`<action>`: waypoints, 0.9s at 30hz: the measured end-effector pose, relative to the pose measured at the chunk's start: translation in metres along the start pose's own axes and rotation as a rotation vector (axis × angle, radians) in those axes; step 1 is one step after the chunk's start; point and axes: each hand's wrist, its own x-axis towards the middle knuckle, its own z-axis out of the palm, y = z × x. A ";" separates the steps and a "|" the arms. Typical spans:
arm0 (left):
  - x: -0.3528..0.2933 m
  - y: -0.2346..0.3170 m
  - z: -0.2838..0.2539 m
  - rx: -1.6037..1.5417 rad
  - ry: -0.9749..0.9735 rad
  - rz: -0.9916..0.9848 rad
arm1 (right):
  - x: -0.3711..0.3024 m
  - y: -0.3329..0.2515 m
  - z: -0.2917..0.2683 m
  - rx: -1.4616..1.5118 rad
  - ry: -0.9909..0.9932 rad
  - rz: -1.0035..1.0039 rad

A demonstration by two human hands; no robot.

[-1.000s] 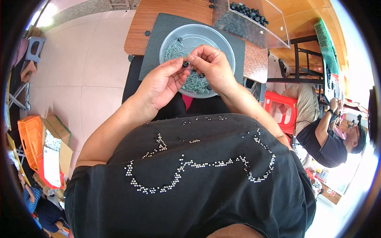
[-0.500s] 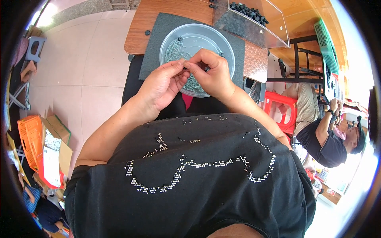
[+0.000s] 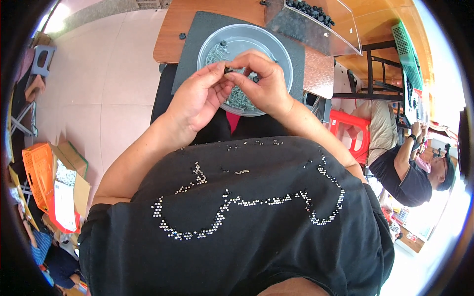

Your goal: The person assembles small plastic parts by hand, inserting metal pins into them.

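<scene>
Over a round grey plastic basin [image 3: 291,69], my two hands meet fingertip to fingertip. My left hand [image 3: 197,96] pinches a small round black knob [image 3: 227,70] between thumb and forefinger. The thumb and forefinger of my right hand [image 3: 266,84] close on the same knob from the other side. Inside the basin lie many silvery screws [image 3: 217,53], heaped at the left and near sides. A black knob [image 3: 223,43] rests on the screws at the far left. Another dark piece [image 3: 256,79] shows by my right fingers; whether they hold it cannot be made out.
The basin sits on a dark grey mat [image 3: 190,54] on a wooden table [image 3: 170,29]. A clear box [image 3: 316,37] of black knobs stands far right. One loose knob [image 3: 182,36] lies at left. An orange crate [image 3: 37,167] and cardboard box [image 3: 79,187] stand left; a co-worker [image 3: 407,172] sits right.
The black knob shows more plainly between my fingertips, and my right fingers have shifted slightly around it. The whole view has tilted a little.
</scene>
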 end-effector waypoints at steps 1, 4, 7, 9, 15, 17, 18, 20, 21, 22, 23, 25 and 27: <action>0.001 0.004 0.000 0.036 -0.059 0.015 | 0.005 -0.001 -0.001 -0.030 0.001 -0.035; -0.001 0.011 0.004 0.117 -0.019 0.072 | 0.013 0.001 -0.005 -0.052 -0.017 -0.044; 0.006 0.022 -0.010 0.203 0.028 0.119 | 0.021 0.010 -0.013 0.240 0.061 0.182; 0.008 0.028 -0.016 0.266 0.083 0.156 | 0.024 0.019 -0.023 0.276 0.104 0.250; 0.013 0.027 -0.024 0.215 0.167 0.151 | 0.000 0.036 -0.014 -0.245 -0.151 0.176; 0.014 0.026 -0.027 0.215 0.163 0.145 | -0.003 0.045 -0.005 -0.403 -0.239 -0.045; 0.015 0.025 -0.028 0.215 0.159 0.141 | -0.003 0.047 -0.002 -0.401 -0.238 -0.043; 0.016 0.026 -0.029 0.217 0.165 0.141 | 0.000 0.048 0.003 -0.485 -0.321 -0.096; 0.016 0.026 -0.029 0.219 0.170 0.141 | 0.002 0.048 0.006 -0.485 -0.321 -0.097; 0.016 0.026 -0.029 0.219 0.172 0.141 | 0.003 0.047 0.008 -0.499 -0.345 -0.103; 0.016 0.025 -0.029 0.227 0.169 0.139 | 0.004 0.047 0.009 -0.514 -0.369 -0.108; 0.015 0.025 -0.028 0.234 0.166 0.137 | 0.005 0.050 0.010 -0.521 -0.366 -0.125; 0.015 0.023 -0.028 0.257 0.166 0.131 | 0.004 0.053 0.009 -0.531 -0.362 -0.141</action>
